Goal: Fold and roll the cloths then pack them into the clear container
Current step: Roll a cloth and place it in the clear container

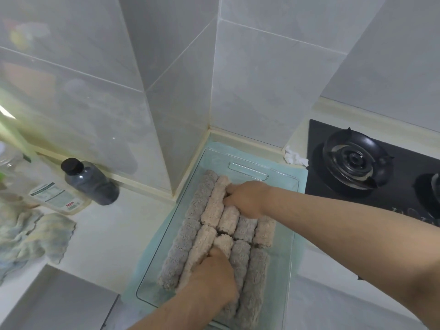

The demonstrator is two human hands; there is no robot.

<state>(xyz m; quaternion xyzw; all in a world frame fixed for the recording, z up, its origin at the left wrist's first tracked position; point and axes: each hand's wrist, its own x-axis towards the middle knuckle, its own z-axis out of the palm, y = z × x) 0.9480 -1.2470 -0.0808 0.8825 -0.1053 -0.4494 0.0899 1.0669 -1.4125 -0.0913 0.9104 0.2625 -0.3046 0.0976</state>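
Note:
The clear container (291,236) stands on a pale green mat on the counter, close to the tiled wall corner. Inside it lie several rolled cloths, grey (183,244) and beige (215,203), packed side by side in two rows. My right hand (247,201) reaches in from the right; its curled fingers dig in beside the long beige roll at the far end. My left hand (214,275) comes from below, and its curled fingers and thumb hold a short beige roll (223,242) in the near row. The rolls under both hands are partly hidden.
A loose crumpled cloth (31,236) lies on the counter at the left. Behind it lie a dark bottle (88,184) and a clear labelled bottle (57,198). A black gas hob (357,160) sits at the right, with a crumpled tissue (295,158) beside it.

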